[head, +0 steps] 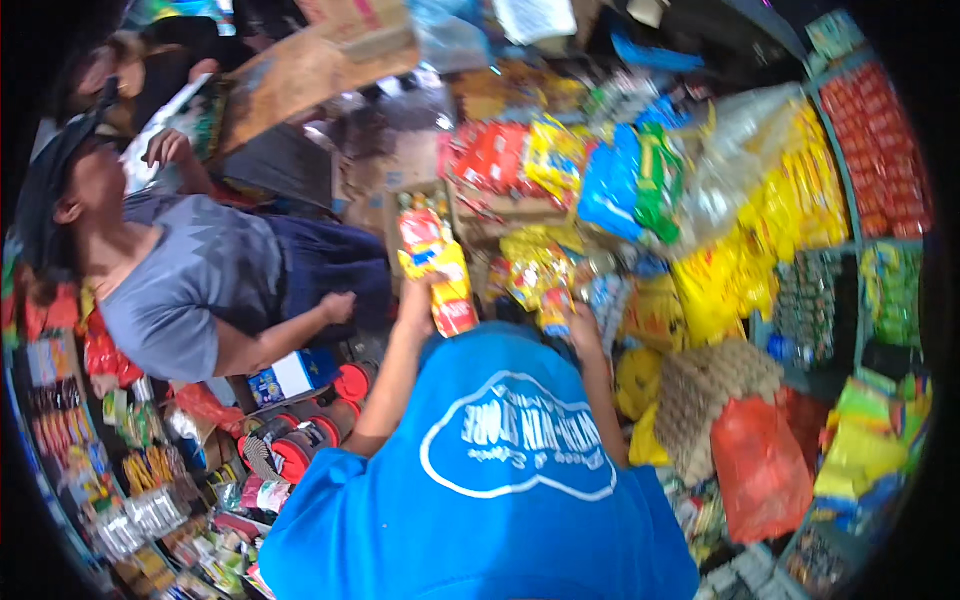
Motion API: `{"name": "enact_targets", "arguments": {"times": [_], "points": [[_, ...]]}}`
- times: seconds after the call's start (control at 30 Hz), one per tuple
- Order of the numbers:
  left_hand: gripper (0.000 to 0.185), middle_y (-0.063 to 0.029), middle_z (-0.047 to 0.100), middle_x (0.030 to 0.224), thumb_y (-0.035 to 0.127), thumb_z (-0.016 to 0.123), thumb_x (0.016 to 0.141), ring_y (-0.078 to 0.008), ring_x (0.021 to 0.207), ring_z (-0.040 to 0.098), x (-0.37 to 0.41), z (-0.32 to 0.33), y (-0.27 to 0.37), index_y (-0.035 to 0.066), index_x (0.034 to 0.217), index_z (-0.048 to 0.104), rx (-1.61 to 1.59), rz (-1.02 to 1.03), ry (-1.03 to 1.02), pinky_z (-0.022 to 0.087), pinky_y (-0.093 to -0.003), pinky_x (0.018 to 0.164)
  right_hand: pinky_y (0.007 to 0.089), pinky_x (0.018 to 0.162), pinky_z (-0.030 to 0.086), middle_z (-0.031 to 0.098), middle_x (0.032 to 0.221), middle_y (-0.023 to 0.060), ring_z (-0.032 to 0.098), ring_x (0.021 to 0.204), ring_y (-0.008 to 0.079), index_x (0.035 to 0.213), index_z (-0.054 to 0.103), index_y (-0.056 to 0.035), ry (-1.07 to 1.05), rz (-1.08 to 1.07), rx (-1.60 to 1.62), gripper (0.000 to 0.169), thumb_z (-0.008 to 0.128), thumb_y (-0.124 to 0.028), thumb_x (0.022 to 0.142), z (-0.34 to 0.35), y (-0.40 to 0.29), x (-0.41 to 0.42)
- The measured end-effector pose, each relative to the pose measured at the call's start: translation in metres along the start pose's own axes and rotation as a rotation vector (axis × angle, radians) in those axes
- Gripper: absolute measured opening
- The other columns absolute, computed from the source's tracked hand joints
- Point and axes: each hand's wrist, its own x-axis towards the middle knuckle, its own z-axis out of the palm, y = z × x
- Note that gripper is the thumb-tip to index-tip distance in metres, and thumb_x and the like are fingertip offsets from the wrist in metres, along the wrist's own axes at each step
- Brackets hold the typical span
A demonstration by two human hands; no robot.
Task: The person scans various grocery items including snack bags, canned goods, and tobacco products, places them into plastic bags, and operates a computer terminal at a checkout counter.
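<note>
My left hand (426, 289) is closed on red-and-yellow plastic packets (451, 289). These lie beside a narrow cardboard box (394, 225), and more packets and small bottle tops show at its upper end. A small yellow, red and blue packet (556, 311) is in my right hand (583, 326), whose fingers are partly blurred. Just beyond it sits a heap of shiny yellow packets (536, 262). Red packs (491, 157), a yellow pack (555, 157), a blue pack (611, 184) and a green pack (660, 184) lie farther out.
A person in a grey shirt (195, 277) stands close on the left. Red-lidded containers (296, 457) are at lower left. On the right are egg trays (709, 397), a red plastic bag (761, 469) and shelves (859, 300) of packets. A wooden board (300, 82) crosses the upper left.
</note>
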Motion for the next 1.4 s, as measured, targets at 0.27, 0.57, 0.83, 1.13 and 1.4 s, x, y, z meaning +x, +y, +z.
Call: {"name": "enact_targets", "arguments": {"times": [0.27,0.57,0.83,1.13,1.4], "points": [[0.039,-0.0149,0.065,0.096,0.007,0.06,0.073,-0.028,0.085,0.067,-0.004,-0.022,-0.018,-0.002,0.111,0.054,-0.106,-0.13,0.046,0.056,-0.0404,0.079,0.0282,0.036,0.038,0.06,0.063,0.0053,0.054,0.046,0.0131,0.091,0.065,0.0002,0.125,0.056,-0.344,0.025,0.063,-0.024,0.089,-0.001,-0.01,-0.005],[0.041,-0.0154,0.064,0.095,0.007,0.06,0.073,-0.0294,0.084,0.066,-0.008,-0.039,-0.016,-0.001,0.112,0.052,-0.137,-0.156,0.144,0.056,-0.0412,0.079,0.0359,0.055,0.049,0.067,0.08,0.0124,0.064,0.063,0.0203,0.098,0.065,0.0027,0.079,0.142,-0.538,0.029,0.062,-0.025,0.09,-0.013,0.024,0.013],[0.036,-0.0148,0.065,0.095,0.008,0.058,0.075,-0.0271,0.084,0.067,0.002,-0.037,-0.01,-0.001,0.109,0.053,-0.016,-0.136,0.126,0.056,-0.0398,0.079,0.0316,0.058,0.051,0.067,0.089,0.0121,0.065,0.068,0.0162,0.108,0.061,0.0045,0.146,0.194,-0.305,0.035,0.06,-0.027,0.093,0.025,-0.036,-0.02],[0.039,-0.0165,0.067,0.095,0.008,0.061,0.081,-0.0269,0.082,0.069,-0.02,0.007,0.011,-0.003,0.117,0.051,0.338,-0.302,-0.176,0.057,-0.0357,0.074,0.0279,0.073,0.051,0.066,0.102,0.0057,0.064,0.083,0.0136,0.125,0.054,-0.0044,-0.213,0.033,-0.184,0.041,0.058,-0.033,0.096,0.077,-0.094,-0.042],[0.025,-0.0074,0.07,0.095,0.01,0.066,0.088,-0.0158,0.078,0.068,-0.02,0.02,0.007,0.002,0.111,0.061,0.718,-0.242,-0.323,0.054,-0.0295,0.069,0.0331,0.083,0.052,0.066,0.106,0.0062,0.064,0.096,0.0164,0.116,0.06,-0.0037,-0.185,-0.056,0.518,0.029,0.067,-0.013,0.089,0.111,-0.083,0.009]]}}
